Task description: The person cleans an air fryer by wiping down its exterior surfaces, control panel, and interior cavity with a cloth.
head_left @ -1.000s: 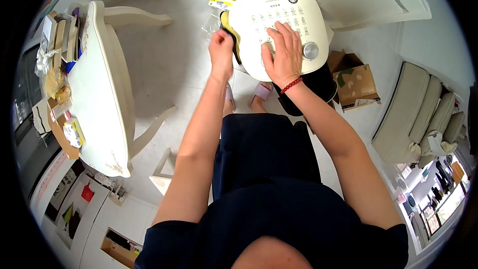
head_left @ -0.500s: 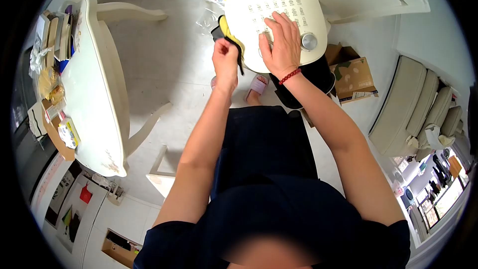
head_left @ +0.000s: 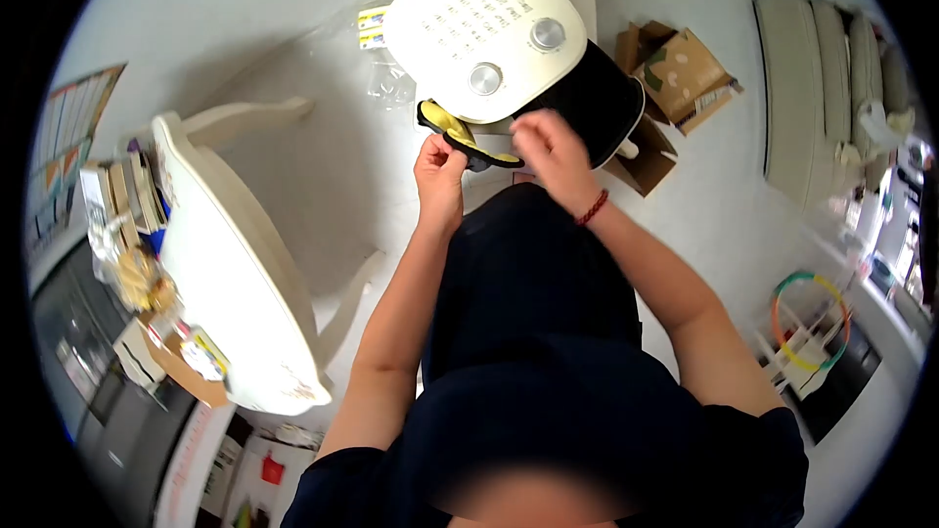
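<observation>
The air fryer (head_left: 445, 64) stands ahead of me, with a cream top, printed symbols and two silver knobs. Its black part (head_left: 587, 103) shows at the right, near a short cream handle (head_left: 628, 149). My left hand (head_left: 440, 176) pinches the edge of a yellow-and-black cloth mitt (head_left: 445, 122), just below the air fryer's front edge. The mitt is bent, its yellow side facing up. My right hand (head_left: 553, 147), with a red bead bracelet at the wrist, hovers by the mitt's right end, slightly blurred. Its fingers are curled and appear to hold nothing.
To the left is a white table (head_left: 235, 264) with curved legs, books and packets on it. An opened cardboard box (head_left: 685, 78) sits on the floor right of the air fryer. Yellow-and-white packs (head_left: 372, 27) lie at its left. A grey sofa (head_left: 797, 98) stands far right.
My right hand has lifted off the air fryer's top and come down toward the mitt, its fingers curling. My left hand still holds the mitt, which is now spread wider. The view has shifted and turned.
</observation>
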Demonstrator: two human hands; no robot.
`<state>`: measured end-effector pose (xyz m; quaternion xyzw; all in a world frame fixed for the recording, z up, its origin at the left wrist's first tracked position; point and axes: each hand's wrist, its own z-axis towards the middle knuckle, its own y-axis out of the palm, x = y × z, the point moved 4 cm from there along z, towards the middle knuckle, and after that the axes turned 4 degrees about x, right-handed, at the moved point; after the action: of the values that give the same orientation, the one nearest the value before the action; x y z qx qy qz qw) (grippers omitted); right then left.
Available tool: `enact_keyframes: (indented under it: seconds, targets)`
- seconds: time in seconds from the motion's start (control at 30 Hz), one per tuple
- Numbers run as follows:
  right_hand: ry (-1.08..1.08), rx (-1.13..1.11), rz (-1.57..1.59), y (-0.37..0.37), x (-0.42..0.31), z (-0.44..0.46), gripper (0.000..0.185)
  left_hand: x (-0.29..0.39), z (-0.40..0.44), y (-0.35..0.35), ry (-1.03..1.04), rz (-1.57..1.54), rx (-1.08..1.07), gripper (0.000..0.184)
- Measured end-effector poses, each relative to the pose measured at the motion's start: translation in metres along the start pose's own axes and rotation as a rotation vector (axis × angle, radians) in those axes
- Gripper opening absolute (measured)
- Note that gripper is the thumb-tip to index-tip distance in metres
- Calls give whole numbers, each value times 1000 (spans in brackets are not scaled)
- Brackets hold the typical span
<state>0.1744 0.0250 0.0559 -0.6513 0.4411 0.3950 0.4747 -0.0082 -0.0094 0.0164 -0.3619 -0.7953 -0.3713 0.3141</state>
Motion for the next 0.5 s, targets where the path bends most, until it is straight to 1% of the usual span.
enact_keyframes:
  seconds: [0.03,0.07,0.1,0.13,0.17,0.2,0.23,0.27,0.3,0.33,0.4,0.43,0.5]
  targets:
    - [191,-71,123,20,31,-23,27,5,-5,2,-18,12,-49,19]
    - [418,-189,243,33,31,-39,39,9,-10,6,-32,23,-99,18]
    - [535,-148,519,47,17,-52,44,15,-14,7,-49,43,-148,18]
    - [644,-107,805,64,5,-63,48,21,-20,11,-64,137,-175,15]
    - [628,-47,1018,76,5,-66,45,29,-22,14,-117,242,-223,13]
    - [622,37,1126,88,14,-69,41,38,-24,14,-168,355,-267,11]
    - [606,121,1227,97,24,-67,37,42,-12,12,-128,364,-403,10]
    - [582,203,1325,103,34,-63,33,46,-2,11,-96,421,-479,11]
    - [575,306,1342,105,36,-60,24,57,10,9,76,566,-521,9]
    - [551,382,1336,106,39,-55,25,70,20,13,251,702,-561,8]
    - [515,535,1318,109,47,-45,26,93,44,32,354,948,-456,6]
    - [490,560,1329,110,50,-37,29,101,50,53,537,999,-486,9]
    - [445,688,1258,109,42,-21,32,99,64,90,875,1081,-536,12]
